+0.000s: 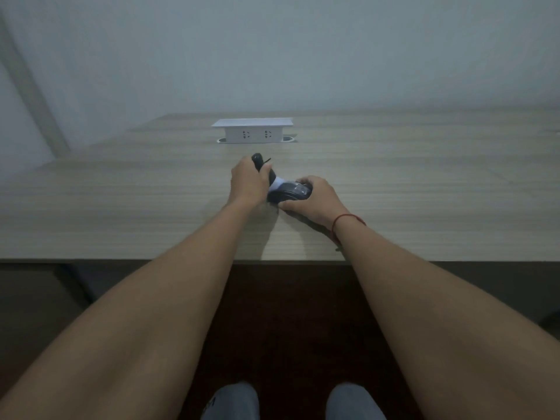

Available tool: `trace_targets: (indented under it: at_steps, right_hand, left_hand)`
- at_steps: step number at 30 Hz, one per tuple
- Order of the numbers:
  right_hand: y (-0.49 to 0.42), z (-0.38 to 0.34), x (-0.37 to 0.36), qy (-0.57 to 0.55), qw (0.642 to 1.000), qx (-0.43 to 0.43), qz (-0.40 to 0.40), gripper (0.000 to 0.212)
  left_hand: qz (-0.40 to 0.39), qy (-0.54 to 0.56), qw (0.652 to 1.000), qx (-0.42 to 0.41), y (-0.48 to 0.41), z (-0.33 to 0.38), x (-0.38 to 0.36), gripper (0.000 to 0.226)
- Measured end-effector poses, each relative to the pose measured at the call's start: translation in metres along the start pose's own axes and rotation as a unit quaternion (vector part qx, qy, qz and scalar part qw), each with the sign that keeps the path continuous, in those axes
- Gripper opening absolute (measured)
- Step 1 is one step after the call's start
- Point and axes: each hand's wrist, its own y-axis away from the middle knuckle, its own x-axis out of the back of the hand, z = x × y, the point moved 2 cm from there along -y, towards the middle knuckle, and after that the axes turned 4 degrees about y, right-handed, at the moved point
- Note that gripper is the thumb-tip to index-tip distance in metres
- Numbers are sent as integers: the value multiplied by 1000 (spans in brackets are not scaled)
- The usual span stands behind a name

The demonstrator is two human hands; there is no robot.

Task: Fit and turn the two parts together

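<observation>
You are gripping a dark, rounded object (293, 190), perhaps a computer mouse, with your right hand (309, 198), fingers curling over its top as it is sitting near the middle of the pale wood-grain table (121, 207). Your left hand (247, 181) is clutching a second black, oblong object (261, 165) at its 10 o'clock; a pale strip between the two is hard to make out. Your fingers are hiding most of both. At 12 o'clock, well apart, a white pop-up socket box (253, 130) is standing. Bare tabletop is stretching out at 3 and 9 o'clock; the near edge is lying at 6 o'clock.
</observation>
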Motion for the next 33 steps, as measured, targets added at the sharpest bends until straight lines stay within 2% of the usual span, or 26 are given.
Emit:
trace_targets:
  at_steps: [3, 6, 10, 14, 16, 21, 24, 27, 30, 33]
  right_hand:
    - [1, 1, 1, 1, 1000, 4, 3, 68]
    - [-1, 2, -2, 5, 1000, 2, 9, 64]
    - [-1, 1, -5, 40, 998, -17, 52, 58]
    - [0, 0, -6, 88, 989, -56, 106, 57]
    - [1, -2, -6, 96, 986, -65, 118, 52]
    - [6, 0, -1, 80, 991, -52, 94, 45]
    - [6, 0, 0, 84, 991, -47, 90, 40]
    - [3, -2, -2, 107, 987, -57, 103, 39]
    - [2, -3, -3, 111, 986, -61, 108, 42]
    - [4, -1, -3, 114, 986, -54, 106, 48]
  left_hand:
    - [-7, -39, 999, 3, -1, 1, 3, 37]
    - [7, 18, 999, -38, -1, 6, 2, 34]
    - [27, 10, 999, 17, 9, 0, -2, 36]
    - [45, 42, 998, -5, 9, 7, 0, 35]
    - [29, 62, 998, 5, 12, 6, -6, 36]
    - [32, 18, 998, 51, 17, -4, -14, 36]
    - [39, 67, 995, 65, 12, -5, -15, 38]
    - [-1, 132, 989, 61, 13, -7, -17, 37]
    - [-1, 80, 996, 44, 12, -10, -14, 36]
    - [20, 60, 995, 76, 12, -10, -15, 40]
